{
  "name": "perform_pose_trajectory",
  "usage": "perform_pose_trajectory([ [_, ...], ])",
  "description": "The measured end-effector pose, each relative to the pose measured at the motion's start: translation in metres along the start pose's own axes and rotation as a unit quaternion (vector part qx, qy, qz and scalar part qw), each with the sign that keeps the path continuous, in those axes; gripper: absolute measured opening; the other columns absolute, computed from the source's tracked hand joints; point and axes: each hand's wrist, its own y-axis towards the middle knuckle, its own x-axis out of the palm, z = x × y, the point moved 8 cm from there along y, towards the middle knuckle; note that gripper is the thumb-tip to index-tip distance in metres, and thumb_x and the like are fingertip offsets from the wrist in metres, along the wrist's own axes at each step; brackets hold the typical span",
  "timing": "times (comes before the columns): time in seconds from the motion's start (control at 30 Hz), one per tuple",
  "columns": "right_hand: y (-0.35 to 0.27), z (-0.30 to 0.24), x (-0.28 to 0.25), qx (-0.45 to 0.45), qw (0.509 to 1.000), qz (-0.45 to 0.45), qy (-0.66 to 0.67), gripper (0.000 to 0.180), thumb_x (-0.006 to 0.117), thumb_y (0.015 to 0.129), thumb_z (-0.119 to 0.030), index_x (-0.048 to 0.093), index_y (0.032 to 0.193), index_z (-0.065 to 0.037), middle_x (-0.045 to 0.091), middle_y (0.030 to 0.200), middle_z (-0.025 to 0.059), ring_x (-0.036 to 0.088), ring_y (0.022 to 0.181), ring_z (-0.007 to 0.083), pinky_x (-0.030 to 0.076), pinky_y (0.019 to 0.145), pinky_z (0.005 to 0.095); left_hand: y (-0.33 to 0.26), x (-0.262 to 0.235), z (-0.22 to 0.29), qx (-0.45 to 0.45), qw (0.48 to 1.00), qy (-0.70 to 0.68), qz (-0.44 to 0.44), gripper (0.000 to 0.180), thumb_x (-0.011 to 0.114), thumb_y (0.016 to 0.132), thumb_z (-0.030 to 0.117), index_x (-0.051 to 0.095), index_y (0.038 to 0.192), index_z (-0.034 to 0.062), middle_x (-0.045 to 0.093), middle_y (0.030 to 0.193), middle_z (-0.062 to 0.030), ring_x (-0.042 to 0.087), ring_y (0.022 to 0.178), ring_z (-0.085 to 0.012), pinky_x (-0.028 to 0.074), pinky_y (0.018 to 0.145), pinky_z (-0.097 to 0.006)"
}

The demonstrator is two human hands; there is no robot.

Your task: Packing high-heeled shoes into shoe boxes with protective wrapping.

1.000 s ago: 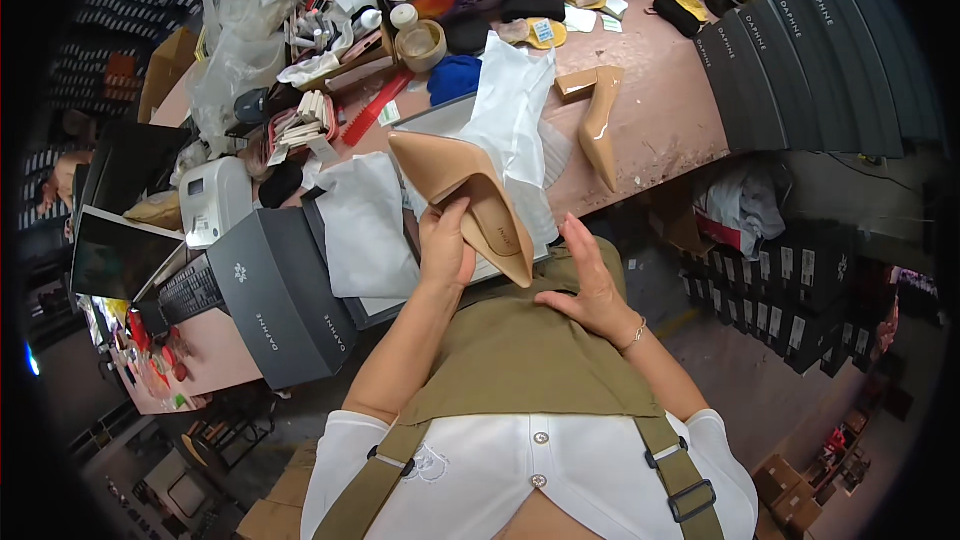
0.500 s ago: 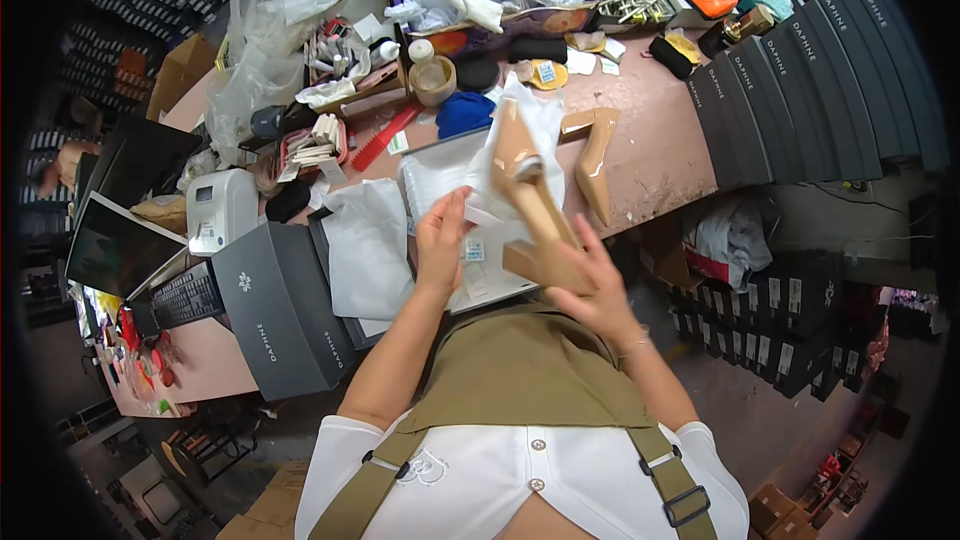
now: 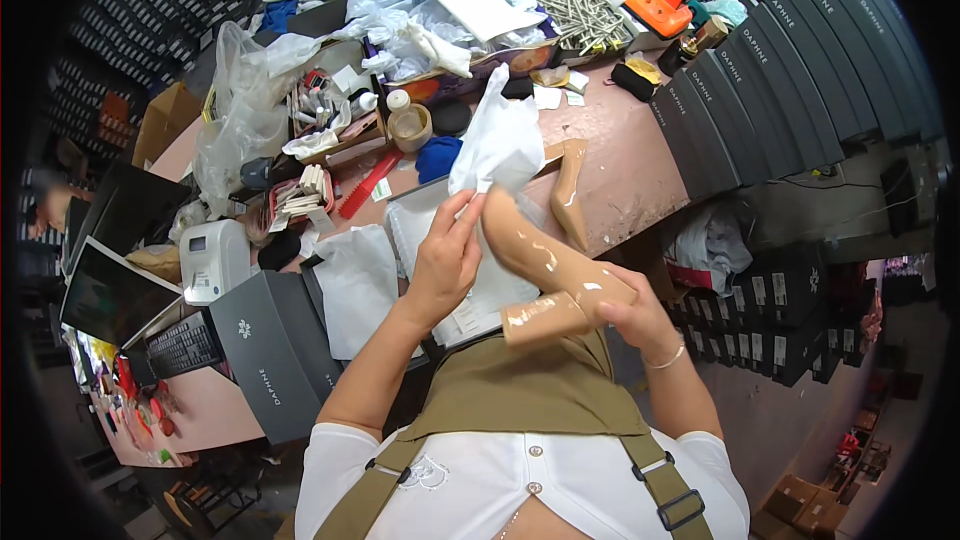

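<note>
Across the middle spreads the desk, pink-topped, scuffed and crowded, and along its right end runs a long row of dark boxes, packed side by side. Over on the left, a dark grey box sits at the near edge, with a black monitor tilted beyond it and a white printer between them, close behind the box. Dead centre now, an open box lined with white paper lies just in front of the person, and a white sheet rises crumpled at its far side. Here's the main action: a glossy beige shoe, held in the air over the box's right side, toe up and to the left, its block heel pointing back toward the person's lap. Its partner, a second beige shoe, lies on the desk just past the sheet, toe toward the near edge. The right hand has the held shoe by its back end, fingers wrapped firmly round it. And the left hand? Fingers pinched together on the lower corner of the white sheet, right beside the toe; whether they touch the leather, I can't tell. Near the box's far left corner, a red comb; last, a thin bracelet on the right wrist.
</note>
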Motion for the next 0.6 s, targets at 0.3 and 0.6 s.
perform_pose_trajectory([
  [0.3, -0.022, 0.002, -0.025, -0.025, 0.991, -0.025, 0.129, 0.050, 0.069, 0.074, -0.017, 0.054, 0.116, 0.007, 0.063, 0.099, 0.0102, 0.063, 0.088, 0.0160, 0.053, 0.076, 0.0288, 0.001, 0.013, -0.065, -0.042, 0.999, -0.004, 0.009, 0.058, 0.051, 0.076, 0.000, 0.043, 0.134, -0.0017, 0.046, 0.131, -0.0206, 0.053, 0.110, -0.0326, 0.041, 0.096, -0.035],
  [0.6, 0.016, 0.041, 0.004, -0.002, 0.987, 0.110, 0.120, 0.039, 0.057, 0.091, -0.023, 0.050, 0.121, 0.001, 0.060, 0.102, 0.0080, 0.061, 0.087, 0.0154, 0.056, 0.066, 0.0300, -0.026, -0.001, -0.020, -0.025, 0.998, 0.048, 0.016, 0.043, 0.053, 0.079, -0.004, 0.055, 0.121, 0.0017, 0.058, 0.113, -0.0109, 0.054, 0.076, -0.0162, 0.044, 0.065, -0.025],
])
